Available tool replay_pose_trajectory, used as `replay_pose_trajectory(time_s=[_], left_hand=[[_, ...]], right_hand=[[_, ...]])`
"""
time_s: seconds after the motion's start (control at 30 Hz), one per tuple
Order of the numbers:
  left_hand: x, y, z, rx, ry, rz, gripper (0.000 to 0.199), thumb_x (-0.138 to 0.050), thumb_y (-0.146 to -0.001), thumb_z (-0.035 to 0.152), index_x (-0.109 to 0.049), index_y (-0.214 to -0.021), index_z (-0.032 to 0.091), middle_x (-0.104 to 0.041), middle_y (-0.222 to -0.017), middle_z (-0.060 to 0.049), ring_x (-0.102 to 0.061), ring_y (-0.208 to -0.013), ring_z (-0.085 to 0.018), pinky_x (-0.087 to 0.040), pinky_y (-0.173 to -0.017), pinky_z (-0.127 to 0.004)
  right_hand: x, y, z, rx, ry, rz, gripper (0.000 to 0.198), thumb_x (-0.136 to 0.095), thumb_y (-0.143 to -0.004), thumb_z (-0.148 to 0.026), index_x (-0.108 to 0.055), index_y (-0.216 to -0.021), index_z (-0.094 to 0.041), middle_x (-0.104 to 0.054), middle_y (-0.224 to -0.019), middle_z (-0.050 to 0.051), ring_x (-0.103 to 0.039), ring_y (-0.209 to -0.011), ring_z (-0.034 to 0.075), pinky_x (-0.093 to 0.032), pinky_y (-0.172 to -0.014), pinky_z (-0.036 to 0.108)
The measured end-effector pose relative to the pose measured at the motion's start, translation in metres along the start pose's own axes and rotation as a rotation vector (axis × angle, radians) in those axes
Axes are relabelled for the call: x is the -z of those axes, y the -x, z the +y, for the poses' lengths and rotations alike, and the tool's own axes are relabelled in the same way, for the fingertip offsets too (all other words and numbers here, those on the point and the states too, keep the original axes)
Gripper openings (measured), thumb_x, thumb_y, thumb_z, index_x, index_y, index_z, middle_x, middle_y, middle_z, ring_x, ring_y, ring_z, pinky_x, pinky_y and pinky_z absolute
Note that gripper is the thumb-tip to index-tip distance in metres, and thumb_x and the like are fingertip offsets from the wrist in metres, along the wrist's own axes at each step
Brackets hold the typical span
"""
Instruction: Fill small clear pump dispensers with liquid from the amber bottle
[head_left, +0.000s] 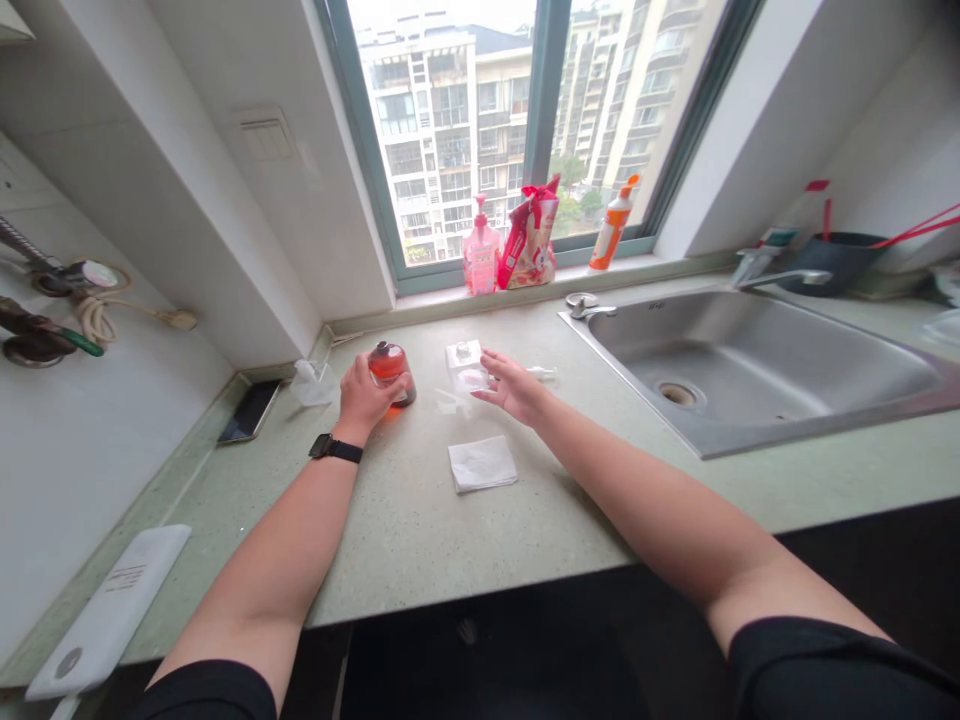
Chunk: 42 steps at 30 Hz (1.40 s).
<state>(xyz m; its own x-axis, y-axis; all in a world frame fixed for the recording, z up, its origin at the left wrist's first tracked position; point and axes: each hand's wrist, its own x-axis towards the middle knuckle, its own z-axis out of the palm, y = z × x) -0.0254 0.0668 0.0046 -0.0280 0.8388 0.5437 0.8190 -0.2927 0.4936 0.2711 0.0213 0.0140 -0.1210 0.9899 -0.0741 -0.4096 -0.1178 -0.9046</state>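
Wrapping your left hand (369, 397) around the roughly upright red bottle (387, 364) left of the frame's centre, you hold your right hand (516, 388) half open, apparently grasping nothing, just right of the clear plastic piece (469, 380) at centre, contact with it unclear.

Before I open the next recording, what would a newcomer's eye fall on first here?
Probably the amber-red bottle, gripped in the left hand. Next, the right hand, open beside a small white object, and the steel sink to the right. Behind, a red-and-white bag stands before the window.
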Motion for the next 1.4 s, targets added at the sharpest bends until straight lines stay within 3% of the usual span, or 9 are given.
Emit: replay_pose_trajectory(time_s=[0.27, 0.5, 0.6, 0.67, 0.73, 0.8, 0.9, 1.07, 1.4], left_hand=[[0.039, 0.023, -0.003, 0.031, -0.009, -0.062, 0.071, -0.084, -0.081, 0.065, -0.059, -0.132, 0.022, -0.075, -0.125, -0.014, -0.073, -0.12, -0.039, -0.057, -0.106, -0.053], [0.045, 0.031, 0.002, 0.016, -0.05, -0.074, 0.08, -0.085, -0.084, 0.069, -0.057, -0.137, 0.017, -0.071, -0.131, -0.021, -0.068, -0.128, -0.045, -0.051, -0.114, -0.063], [0.05, 0.036, 0.014, -0.126, -0.084, 0.086, 0.095, -0.086, -0.081, 0.074, -0.05, -0.148, 0.017, -0.06, -0.15, -0.026, -0.056, -0.143, -0.049, -0.042, -0.123, -0.068], [0.052, 0.04, 0.029, -0.294, -0.073, 0.187, 0.092, -0.084, -0.085, 0.072, -0.049, -0.152, 0.02, -0.059, -0.152, -0.023, -0.055, -0.145, -0.046, -0.038, -0.127, -0.068], [0.051, 0.046, 0.046, -0.452, -0.015, 0.17, 0.079, -0.08, -0.092, 0.064, -0.049, -0.151, 0.022, -0.064, -0.145, -0.019, -0.061, -0.137, -0.04, -0.043, -0.124, -0.063], [0.041, 0.051, 0.063, -0.506, 0.073, 0.099, 0.074, -0.079, -0.095, 0.059, -0.048, -0.152, 0.023, -0.067, -0.142, -0.017, -0.066, -0.131, -0.035, -0.05, -0.119, -0.058], [0.017, 0.055, 0.078, -0.419, 0.24, -0.061, 0.083, -0.076, -0.097, 0.06, -0.04, -0.161, 0.022, -0.062, -0.151, -0.019, -0.067, -0.131, -0.032, -0.058, -0.111, -0.053], [-0.016, 0.059, 0.073, -0.245, 0.459, -0.252, 0.089, -0.077, -0.096, 0.062, -0.038, -0.165, 0.022, -0.053, -0.163, -0.022, -0.06, -0.147, -0.035, -0.051, -0.123, -0.055], [-0.016, 0.059, 0.054, -0.132, 0.638, -0.305, 0.078, -0.086, -0.089, 0.059, -0.053, -0.151, 0.025, -0.066, -0.149, -0.016, -0.07, -0.133, -0.034, -0.055, -0.121, -0.056]], right_hand=[[0.003, 0.005, 0.01, 0.039, -0.068, 0.039, 0.048, -0.087, -0.08, -0.055, -0.068, -0.118, -0.034, -0.068, -0.138, 0.003, -0.071, -0.115, 0.022, -0.064, -0.101, 0.044], [0.007, 0.004, 0.014, 0.042, -0.095, 0.054, 0.04, -0.084, -0.083, -0.057, -0.068, -0.11, -0.033, -0.071, -0.13, 0.003, -0.07, -0.119, 0.024, -0.062, -0.104, 0.043], [0.005, 0.007, 0.016, 0.028, -0.122, 0.053, 0.037, -0.083, -0.084, -0.054, -0.068, -0.111, -0.034, -0.072, -0.129, 0.002, -0.07, -0.121, 0.024, -0.062, -0.104, 0.043], [0.002, 0.008, 0.017, 0.009, -0.143, 0.055, 0.036, -0.083, -0.084, -0.052, -0.069, -0.112, -0.034, -0.071, -0.132, 0.001, -0.071, -0.121, 0.024, -0.063, -0.102, 0.041], [0.0, 0.01, 0.018, -0.01, -0.16, 0.044, 0.036, -0.082, -0.085, -0.051, -0.07, -0.114, -0.033, -0.071, -0.135, 0.002, -0.071, -0.12, 0.023, -0.063, -0.1, 0.039], [-0.002, 0.012, 0.018, -0.022, -0.169, 0.024, 0.038, -0.082, -0.085, -0.05, -0.07, -0.116, -0.032, -0.071, -0.135, 0.003, -0.071, -0.12, 0.023, -0.063, -0.098, 0.037], [-0.006, 0.016, 0.016, -0.027, -0.165, -0.007, 0.04, -0.082, -0.083, -0.05, -0.07, -0.117, -0.032, -0.074, -0.131, 0.002, -0.072, -0.117, 0.023, -0.063, -0.096, 0.037], [-0.009, 0.022, 0.016, -0.023, -0.047, -0.11, 0.042, -0.082, -0.083, -0.051, -0.07, -0.12, -0.035, -0.077, -0.131, 0.002, -0.073, -0.115, 0.023, -0.064, -0.096, 0.038], [-0.004, 0.024, 0.023, 0.003, 0.193, -0.195, 0.058, -0.083, -0.086, -0.066, -0.069, -0.134, -0.037, -0.075, -0.141, 0.005, -0.069, -0.13, 0.029, -0.059, -0.106, 0.045]])
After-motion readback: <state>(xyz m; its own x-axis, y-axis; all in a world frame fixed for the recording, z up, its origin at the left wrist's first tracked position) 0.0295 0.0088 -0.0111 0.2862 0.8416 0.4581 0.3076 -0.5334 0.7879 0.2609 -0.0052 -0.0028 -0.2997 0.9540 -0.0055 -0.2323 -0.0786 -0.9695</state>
